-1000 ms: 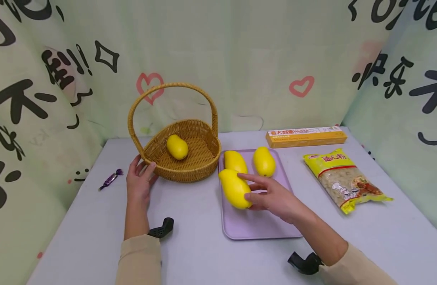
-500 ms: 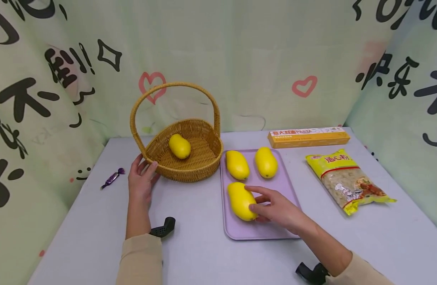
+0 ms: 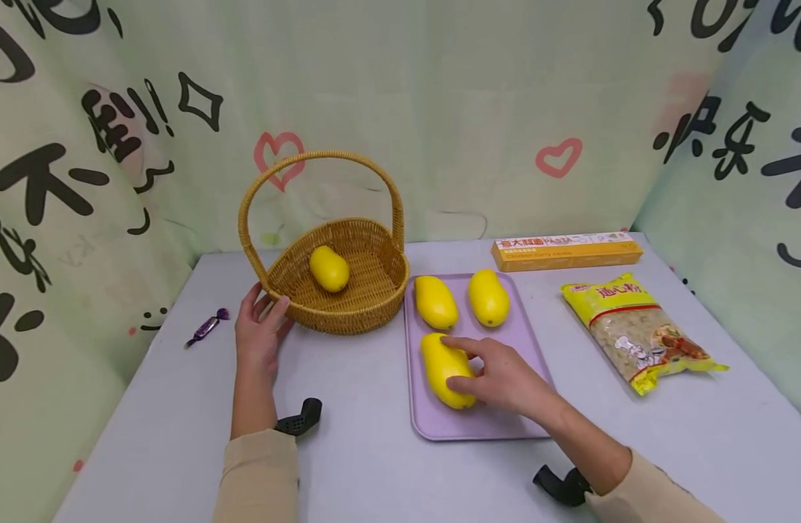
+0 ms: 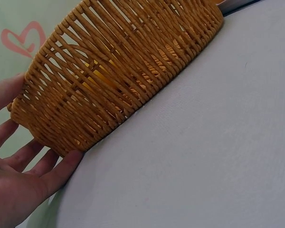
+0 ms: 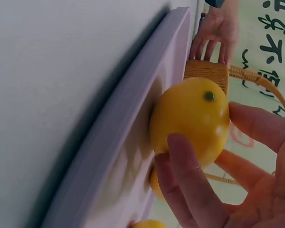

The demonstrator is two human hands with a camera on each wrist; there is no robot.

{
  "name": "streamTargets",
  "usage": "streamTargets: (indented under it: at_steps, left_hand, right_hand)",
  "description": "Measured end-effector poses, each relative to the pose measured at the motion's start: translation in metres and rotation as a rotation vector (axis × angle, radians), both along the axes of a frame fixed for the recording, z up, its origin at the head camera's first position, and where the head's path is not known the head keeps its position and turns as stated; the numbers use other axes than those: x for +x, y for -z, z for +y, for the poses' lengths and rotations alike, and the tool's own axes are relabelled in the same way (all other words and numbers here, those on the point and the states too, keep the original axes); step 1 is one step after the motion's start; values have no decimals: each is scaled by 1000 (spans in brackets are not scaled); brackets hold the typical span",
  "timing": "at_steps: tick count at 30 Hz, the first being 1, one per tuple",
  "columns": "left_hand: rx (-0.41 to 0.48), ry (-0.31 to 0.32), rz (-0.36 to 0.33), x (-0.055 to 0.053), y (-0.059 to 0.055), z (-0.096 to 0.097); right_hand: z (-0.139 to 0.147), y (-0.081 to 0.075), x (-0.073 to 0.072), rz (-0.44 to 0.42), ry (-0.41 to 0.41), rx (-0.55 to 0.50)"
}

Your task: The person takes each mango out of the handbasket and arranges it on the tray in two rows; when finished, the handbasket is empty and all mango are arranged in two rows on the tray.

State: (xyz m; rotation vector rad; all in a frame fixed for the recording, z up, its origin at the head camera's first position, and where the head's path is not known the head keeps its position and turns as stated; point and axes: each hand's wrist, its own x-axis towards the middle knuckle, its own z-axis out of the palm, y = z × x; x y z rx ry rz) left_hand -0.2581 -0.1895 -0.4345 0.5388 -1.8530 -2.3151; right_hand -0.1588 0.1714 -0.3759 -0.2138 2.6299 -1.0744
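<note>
In the head view a wicker basket with a tall arched handle stands on the table, one yellow mango inside. My left hand holds the basket's left end, thumb at the front and fingers round the side; the left wrist view shows this grip on the woven wall. A lilac tray lies right of the basket. On it, my right hand holds a mango near the front, also seen as a mango between fingers and thumb. Two more mangoes lie behind it.
An orange and white box lies at the table's back right. In front of it is a yellow-topped food bag. A purple wrapped candy lies left of the basket. Printed curtains enclose the table.
The mango in my right hand has come down and toward me, onto the front part of the tray. My fingers still surround it. The left hand and basket stay in place.
</note>
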Motion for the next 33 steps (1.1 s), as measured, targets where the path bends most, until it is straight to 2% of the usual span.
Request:
streamTargets:
  at_steps: [6, 16, 19, 25, 33]
  left_hand:
    - [-3, -2, 3, 0, -2, 0]
    - [2, -2, 2, 1, -1, 0]
    - [4, 2, 1, 0, -1, 1]
    - [-4, -7, 2, -1, -2, -1]
    - [18, -2, 7, 0, -2, 1]
  right_hand:
    - [-5, -1, 0, -36, 24, -1]
    - [-9, -3, -1, -11, 68, 22]
    - [-9, -6, -2, 22, 72, 55]
    - [-11, -22, -10, 117, 35, 141]
    - [-19, -50, -29, 189, -30, 129]
